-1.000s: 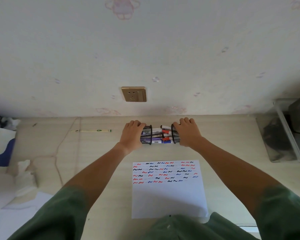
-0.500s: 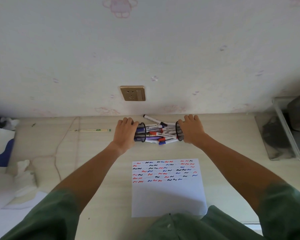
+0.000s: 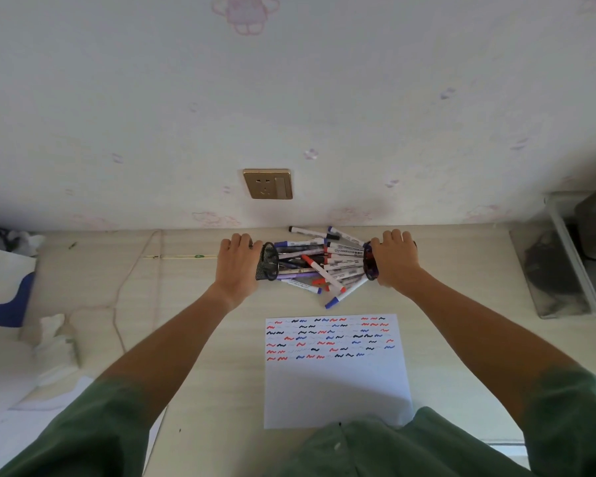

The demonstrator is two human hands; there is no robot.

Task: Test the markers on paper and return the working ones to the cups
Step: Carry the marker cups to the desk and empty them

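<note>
Lying on their sides, mouths facing each other, two black mesh cups sit near the wall on the table (image 3: 193, 339): the left hand (image 3: 239, 261) is curled round the left cup (image 3: 267, 261), the right hand (image 3: 394, 258) round the right cup (image 3: 370, 261). Between them a heap of markers (image 3: 319, 265) is spilled, too tangled to count, though easily over a dozen. One sheet of paper (image 3: 336, 380), with six rows of red, blue and black squiggles, lies just in front of the heap.

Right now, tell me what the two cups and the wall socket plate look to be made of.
The two black mesh cups, each gripped on its side by one hand, look like wire mesh: the weave is see-through. The gold wall socket plate has a brushed metallic sheen; it could be metal or coated plastic.
</note>
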